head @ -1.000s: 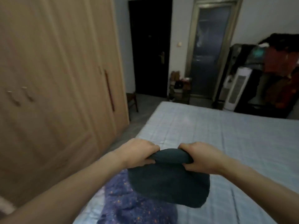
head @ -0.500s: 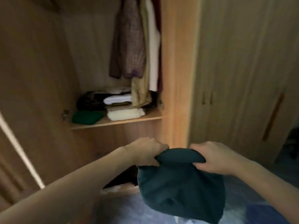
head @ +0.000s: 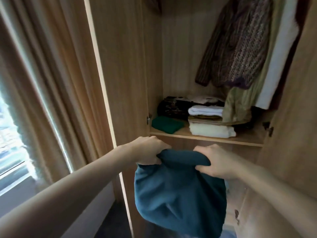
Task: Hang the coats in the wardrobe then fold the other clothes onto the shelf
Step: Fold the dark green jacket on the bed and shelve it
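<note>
A folded teal garment [head: 178,189] hangs between my hands in front of the open wardrobe. My left hand [head: 149,150] grips its upper left edge and my right hand [head: 214,162] grips its upper right edge. Just above and behind my hands runs the wooden shelf [head: 247,140]. On it lie a green folded piece [head: 166,124], a dark patterned piece [head: 173,107] and a stack of white and beige folded clothes [head: 209,121]. Above the shelf hang a knitted brown-purple coat [head: 235,42], an olive garment [head: 240,103] and a white one [head: 277,62].
The open wardrobe door [head: 120,66] stands at my left, edge toward me. Beyond it are beige curtains [head: 48,74] and a bright window [head: 8,134]. The wardrobe's closed right door [head: 295,134] fills the right side. Dark floor [head: 113,220] shows below.
I have turned from the bed to the open wardrobe, carrying the teal garment in both hands. The shelf and hanging coats are now closer and more central.
</note>
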The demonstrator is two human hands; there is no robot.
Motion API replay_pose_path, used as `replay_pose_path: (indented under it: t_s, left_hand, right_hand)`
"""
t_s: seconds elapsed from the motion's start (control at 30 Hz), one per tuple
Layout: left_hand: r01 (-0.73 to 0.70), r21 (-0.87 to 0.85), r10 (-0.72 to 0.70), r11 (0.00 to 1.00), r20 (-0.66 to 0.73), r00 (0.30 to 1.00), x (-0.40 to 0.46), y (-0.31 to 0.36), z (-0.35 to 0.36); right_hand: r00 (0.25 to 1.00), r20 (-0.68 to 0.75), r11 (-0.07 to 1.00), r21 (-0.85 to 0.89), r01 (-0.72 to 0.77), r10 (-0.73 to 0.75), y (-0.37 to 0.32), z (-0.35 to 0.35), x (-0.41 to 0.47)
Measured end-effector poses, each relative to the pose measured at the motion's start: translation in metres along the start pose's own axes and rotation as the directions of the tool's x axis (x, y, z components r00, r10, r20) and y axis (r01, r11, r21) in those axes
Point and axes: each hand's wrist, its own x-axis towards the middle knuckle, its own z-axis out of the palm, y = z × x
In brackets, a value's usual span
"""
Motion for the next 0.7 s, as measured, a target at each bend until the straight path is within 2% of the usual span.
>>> replay_pose_path:
  t_s: [0.17, 0.33, 0.47, 0.6, 0.7]
  left_hand:
    - [0.052, 0.002, -0.052, 0.999, 0.002, 0.999, 0.052, -0.037, 0.001]
    - [0.072, -0.061, -0.07, 0.996, 0.029, 0.997, 0.139, -0.082, -0.011]
    - [0.084, -0.195, -0.061, 0.977, 0.121, 0.991, 0.217, -0.122, -0.039]
    - [0.186, -0.357, -0.105, 0.915, 0.236, 0.966, 0.273, -0.161, -0.059]
    - [0.262, -0.433, -0.135, 0.863, 0.303, 0.943, 0.305, -0.193, -0.07]
  right_hand:
    - [1.0, 0.015, 0.999, 0.041, 0.011, -0.012, 0.038, -0.007, 0.063]
    - [0.999, 0.036, 0.998, 0.047, 0.035, -0.037, 0.101, -0.035, 0.138]
    - [0.991, 0.121, 0.988, 0.148, 0.038, -0.057, 0.157, -0.069, 0.206]
    - [0.961, 0.268, 0.99, 0.136, 0.029, -0.065, 0.192, -0.102, 0.284]
    - [0.949, 0.307, 0.982, 0.186, 0.016, -0.074, 0.208, -0.113, 0.339]
